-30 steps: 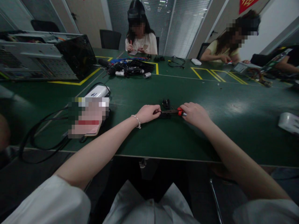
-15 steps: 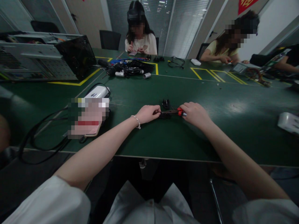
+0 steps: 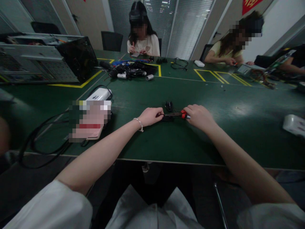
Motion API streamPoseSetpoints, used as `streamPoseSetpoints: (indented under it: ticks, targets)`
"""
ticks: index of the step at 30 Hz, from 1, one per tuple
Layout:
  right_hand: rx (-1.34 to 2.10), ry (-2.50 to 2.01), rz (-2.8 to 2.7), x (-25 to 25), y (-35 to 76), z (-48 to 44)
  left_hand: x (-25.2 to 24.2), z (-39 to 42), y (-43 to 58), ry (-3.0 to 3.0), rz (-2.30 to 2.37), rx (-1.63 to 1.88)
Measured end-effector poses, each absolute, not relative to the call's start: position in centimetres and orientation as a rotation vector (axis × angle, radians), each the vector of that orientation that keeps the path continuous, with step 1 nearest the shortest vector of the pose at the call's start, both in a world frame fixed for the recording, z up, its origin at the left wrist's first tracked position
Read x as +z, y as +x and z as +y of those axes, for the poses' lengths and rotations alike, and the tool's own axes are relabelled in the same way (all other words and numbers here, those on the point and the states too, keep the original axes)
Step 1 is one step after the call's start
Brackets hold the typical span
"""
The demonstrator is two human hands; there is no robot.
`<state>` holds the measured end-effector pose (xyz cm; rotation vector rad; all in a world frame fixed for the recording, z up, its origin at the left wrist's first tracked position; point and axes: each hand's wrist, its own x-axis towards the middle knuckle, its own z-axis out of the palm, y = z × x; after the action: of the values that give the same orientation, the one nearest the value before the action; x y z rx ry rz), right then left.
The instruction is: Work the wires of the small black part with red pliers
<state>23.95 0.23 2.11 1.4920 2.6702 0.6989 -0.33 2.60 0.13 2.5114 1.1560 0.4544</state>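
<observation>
My right hand (image 3: pixel 199 117) is closed around the red handles of a pair of long-nose pliers (image 3: pixel 176 114), whose dark jaws point left. The tips of the jaws reach my left hand (image 3: pixel 151 116), which wears a bracelet. Its thumb and forefinger pinch a small dark piece (image 3: pixel 160 114), mostly covered by the fingers, so its kind cannot be made out. Just behind the jaws lies a small black bundle (image 3: pixel 169 106) on the green table (image 3: pixel 152 143). More dark material (image 3: pixel 168 119) sits under the pliers.
To the left lie a pink phone (image 3: pixel 95 127), a white device (image 3: pixel 100 94) and looped black cables (image 3: pixel 30 149). An open computer case (image 3: pixel 45 63) stands behind them. Tangled cables (image 3: pixel 133 70) lie at the far side, where two people sit. Another white device (image 3: pixel 294 124) is at right.
</observation>
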Motion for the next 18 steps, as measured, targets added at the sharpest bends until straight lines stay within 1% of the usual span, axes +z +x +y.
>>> streamPoseSetpoints:
  ticks: [7,15,18]
  targets:
    - [0.748,1.477,2.673,2.12,23.87,0.14,0.24,2.53,-0.40,2.514,1.126,0.446]
    - [0.524,1.558,2.690,1.75,23.84,0.49,0.17,2.62,-0.38,2.521,1.135,0.453]
    - [0.507,1.527,2.724,1.56,24.08,0.75,0.10,2.61,-0.40,2.524,1.140,0.458]
